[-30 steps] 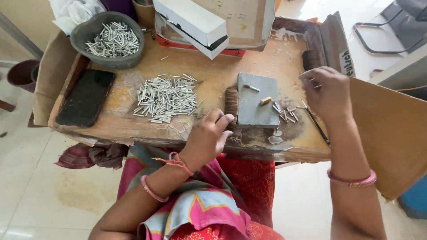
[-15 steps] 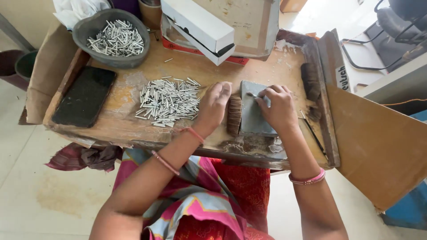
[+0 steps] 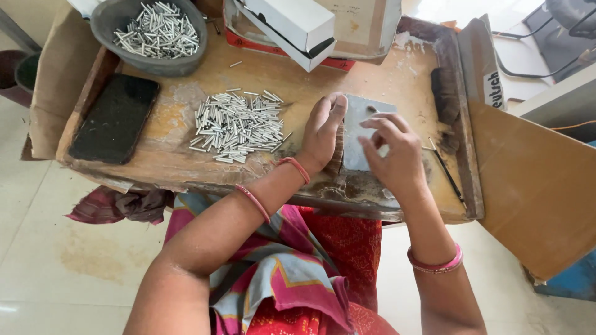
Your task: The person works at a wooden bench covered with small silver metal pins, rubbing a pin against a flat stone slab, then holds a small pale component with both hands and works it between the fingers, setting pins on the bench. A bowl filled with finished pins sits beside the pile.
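My left hand (image 3: 323,133) rests flat against the left edge of a grey metal block (image 3: 359,133) on the wooden tray (image 3: 292,84), fingers together, holding nothing. My right hand (image 3: 392,152) hovers over the block's right side with fingertips pinched; whether something small sits between them I cannot make out. A heap of small silver metal tubes (image 3: 238,125) lies just left of my left hand.
A grey bowl (image 3: 149,34) full of the same tubes stands at the back left. A black phone (image 3: 115,118) lies at the left. White boxes (image 3: 288,25) sit at the back. A dark brush (image 3: 445,99) and a thin rod (image 3: 448,177) lie right. Cardboard (image 3: 534,186) flanks the right.
My right hand has swung from the tray's right side onto the grey block. My left hand has slid up from the tray's front edge against the block's left side.
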